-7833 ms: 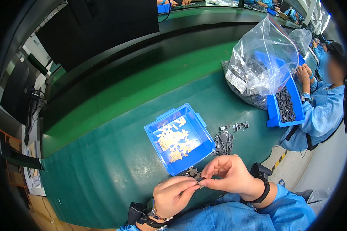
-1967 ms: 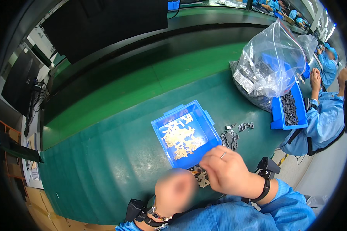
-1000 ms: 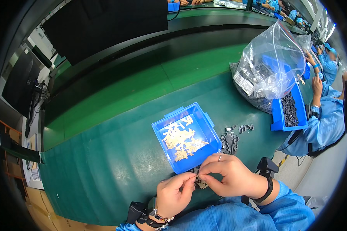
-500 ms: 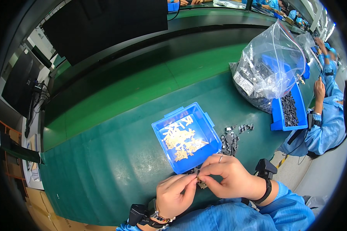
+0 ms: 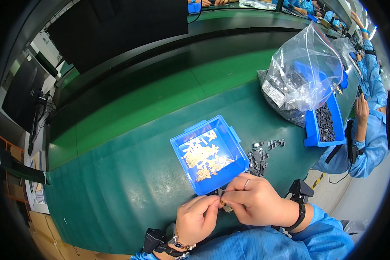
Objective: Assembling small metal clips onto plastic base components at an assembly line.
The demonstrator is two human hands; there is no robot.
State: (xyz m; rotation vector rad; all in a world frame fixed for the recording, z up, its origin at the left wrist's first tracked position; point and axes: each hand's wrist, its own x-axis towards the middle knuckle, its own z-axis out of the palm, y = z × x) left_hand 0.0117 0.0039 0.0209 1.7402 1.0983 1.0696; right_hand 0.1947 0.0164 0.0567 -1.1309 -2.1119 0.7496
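Note:
My left hand (image 5: 196, 219) and my right hand (image 5: 255, 198) meet fingertip to fingertip just in front of a blue bin (image 5: 239, 167). Both are closed in a pinch around one small gold-and-dark piece (image 5: 222, 203), mostly covered by the fingers. Thin pale gold metal pieces (image 5: 202, 155) lie scattered inside the bin. Under and behind my fingertips, partly hidden, are a few dark pieces (image 5: 219, 191) and some gold ones (image 5: 228, 209) on the green mat. Right of the bin sits a loose heap of small dark grey plastic parts (image 5: 258, 163).
A large clear zip bag (image 5: 297, 82) of dark parts stands at the back right, beside a blue tray (image 5: 339, 119) holding more dark parts (image 5: 324, 123). A co-worker in blue (image 5: 368, 143) sits at the right. A black panel (image 5: 121, 32) overhangs the far side of the green table (image 5: 117, 182).
My hands stay together at nearly the same spot; my right fingers have curled slightly and turned about the small piece. At the right, the co-worker's hand and arm have shifted.

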